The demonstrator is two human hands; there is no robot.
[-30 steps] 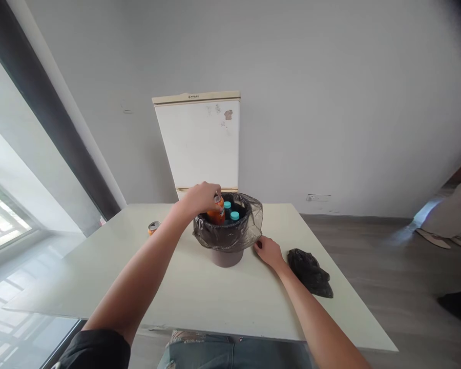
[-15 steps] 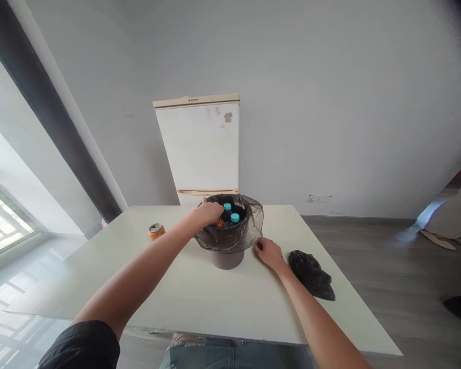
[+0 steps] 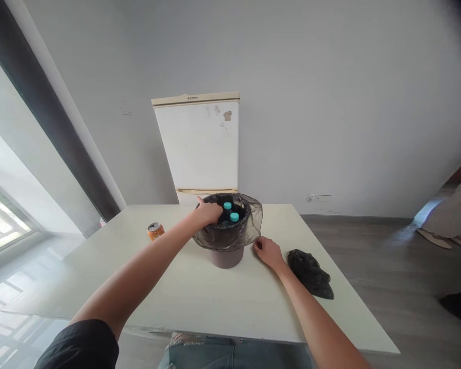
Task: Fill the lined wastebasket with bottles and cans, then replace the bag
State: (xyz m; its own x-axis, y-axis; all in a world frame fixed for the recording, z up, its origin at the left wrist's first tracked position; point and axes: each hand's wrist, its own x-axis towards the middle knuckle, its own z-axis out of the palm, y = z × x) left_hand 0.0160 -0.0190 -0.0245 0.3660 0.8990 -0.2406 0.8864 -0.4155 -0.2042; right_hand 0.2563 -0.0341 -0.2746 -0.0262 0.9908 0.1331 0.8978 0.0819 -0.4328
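A small brownish bin [image 3: 226, 259] stands on the table, lined with a thin black plastic bag [image 3: 249, 233] that hangs over its rim. Inside it, two bottles with turquoise caps [image 3: 234, 217] stand upright. My left hand [image 3: 210, 211] reaches over the rim into the bin, its fingers curled downward; the fingertips and whatever they grip are hidden. My right hand [image 3: 269, 252] rests on the table to the right of the bin, fingers curled loosely by the bag's edge, with nothing visible in them. An orange can [image 3: 155, 231] stands to the left.
A crumpled black plastic bag [image 3: 311, 274] lies right of my right forearm on the white table [image 3: 200, 297]. Behind the table stands a white fridge [image 3: 200, 146] against the wall. At the far right, part of a person [image 3: 451, 215] shows.
My left hand has sunk slightly deeper into the bin, and the orange object seen beneath its fingers is now out of sight. My right hand stays in place.
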